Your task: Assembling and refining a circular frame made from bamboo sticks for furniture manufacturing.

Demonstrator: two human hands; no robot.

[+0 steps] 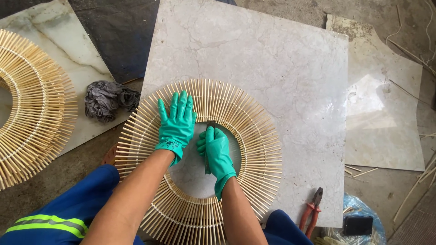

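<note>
The bamboo-stick ring (200, 159) lies flat on the marble slab (281, 68), its sticks all bound into a full circle. The left hand (176, 122) presses open-palmed on its upper band while the right hand (217, 152) grips a thin dark tool (210, 126) at the inner edge, so I judge only finishing remains.

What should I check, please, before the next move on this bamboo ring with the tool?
1. Left hand flat on the bamboo stick ring, holding it down: ok.
2. Right hand closed around the thin dark tool at the ring's inner edge: ok.
3. Ring fully on the marble slab: not ok, its near-left part overhangs.
4. Both hands gloved: ok.
5. Tool tip seated where intended: cannot tell.
6. Pliers lying apart from the ring: ok.
</note>
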